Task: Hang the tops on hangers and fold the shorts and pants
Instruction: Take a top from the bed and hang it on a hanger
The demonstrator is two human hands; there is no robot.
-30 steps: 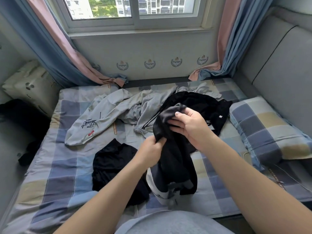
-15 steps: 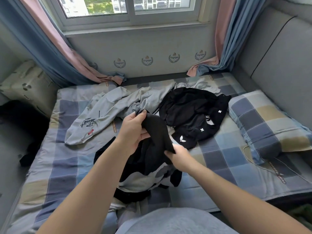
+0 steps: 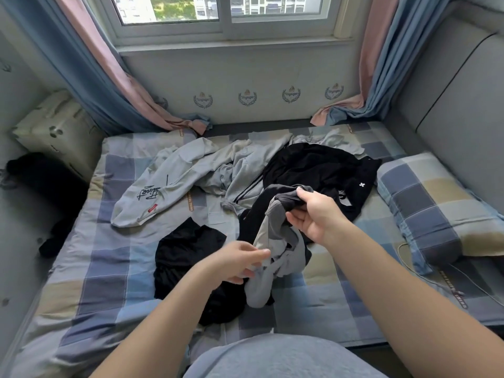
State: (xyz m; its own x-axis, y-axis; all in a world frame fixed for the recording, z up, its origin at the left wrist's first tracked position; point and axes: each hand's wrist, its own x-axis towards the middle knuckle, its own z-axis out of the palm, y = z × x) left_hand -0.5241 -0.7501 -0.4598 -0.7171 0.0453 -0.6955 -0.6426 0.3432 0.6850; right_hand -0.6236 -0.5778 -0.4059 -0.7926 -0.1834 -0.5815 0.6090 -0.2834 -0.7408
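Right hand (image 3: 313, 216) is pinching a bunched garment (image 3: 272, 230) over the bed (image 3: 109, 282), left hand (image 3: 234, 264) reaching with loose fingers; the slight pinch could be slipping.

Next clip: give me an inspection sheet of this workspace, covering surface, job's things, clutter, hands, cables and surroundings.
Surface: bed with a rumpled checked sheet.
Job's things: black-and-grey garment held above the bed; grey garment with script print, black garment with white crosses and crumpled black garment lie loose; no hangers seen.
Clutter: checked pillow at the right.
Hands: right hand pinches the held garment's dark upper edge; left hand at its grey part, grip blurred.
Cables: thin cable on the sheet by the pillow.
Surroundings: window, curtains, cushion at the left.
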